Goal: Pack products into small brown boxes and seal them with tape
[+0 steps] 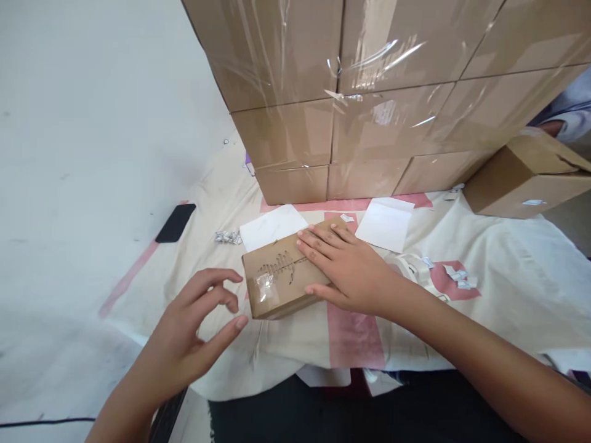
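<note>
A small cardboard box [277,289] lies at a slant on the cloth-covered table, with torn ridges and a shiny bit of clear tape on its top. My right hand [339,264] rests flat on the right part of that top, fingers stretched out. Just off the box's left end is my left hand [203,320], its fingers curved and apart with nothing between them. White paper sheets lie behind the box, one to the left [272,226] and one to the right [385,224].
Wrapped cardboard boxes [295,135] stand stacked at the back. An open carton [508,178] sits at the right, a person's sleeve [572,111] behind it. A black phone [176,223] lies at the left. Near my right forearm are a tape roll [406,267] and small labels [459,275].
</note>
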{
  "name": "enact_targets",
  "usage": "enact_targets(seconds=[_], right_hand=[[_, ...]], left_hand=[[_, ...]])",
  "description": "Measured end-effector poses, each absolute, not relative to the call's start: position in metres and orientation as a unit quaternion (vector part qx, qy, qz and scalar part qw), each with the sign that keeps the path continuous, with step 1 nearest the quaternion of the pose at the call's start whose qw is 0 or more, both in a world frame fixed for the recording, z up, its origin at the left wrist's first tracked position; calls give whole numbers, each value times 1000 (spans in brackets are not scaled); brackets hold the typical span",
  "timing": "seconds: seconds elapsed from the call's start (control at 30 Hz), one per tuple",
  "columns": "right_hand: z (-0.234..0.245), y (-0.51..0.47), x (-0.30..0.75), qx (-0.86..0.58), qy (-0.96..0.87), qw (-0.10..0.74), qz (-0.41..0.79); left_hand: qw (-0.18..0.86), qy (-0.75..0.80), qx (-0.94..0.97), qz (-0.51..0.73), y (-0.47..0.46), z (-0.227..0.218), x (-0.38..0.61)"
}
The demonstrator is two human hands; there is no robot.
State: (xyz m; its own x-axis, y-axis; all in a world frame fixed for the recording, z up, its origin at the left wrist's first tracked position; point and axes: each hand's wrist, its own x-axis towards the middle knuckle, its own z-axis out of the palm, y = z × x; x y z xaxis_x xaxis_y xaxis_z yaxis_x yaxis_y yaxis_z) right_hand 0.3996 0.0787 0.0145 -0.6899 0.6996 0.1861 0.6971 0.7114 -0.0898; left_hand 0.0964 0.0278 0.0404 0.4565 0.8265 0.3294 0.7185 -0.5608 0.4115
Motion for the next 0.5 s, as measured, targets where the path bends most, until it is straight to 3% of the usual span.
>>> enact_targets(seconds=[0.3,0.5], right_hand=[[13,74,396,-388,-913,125,-15],[13,73,397,-388,-913,126,-13]], left_hand=[[189,468,853,129,86,45,107],[130,513,841,117,90,43,106]])
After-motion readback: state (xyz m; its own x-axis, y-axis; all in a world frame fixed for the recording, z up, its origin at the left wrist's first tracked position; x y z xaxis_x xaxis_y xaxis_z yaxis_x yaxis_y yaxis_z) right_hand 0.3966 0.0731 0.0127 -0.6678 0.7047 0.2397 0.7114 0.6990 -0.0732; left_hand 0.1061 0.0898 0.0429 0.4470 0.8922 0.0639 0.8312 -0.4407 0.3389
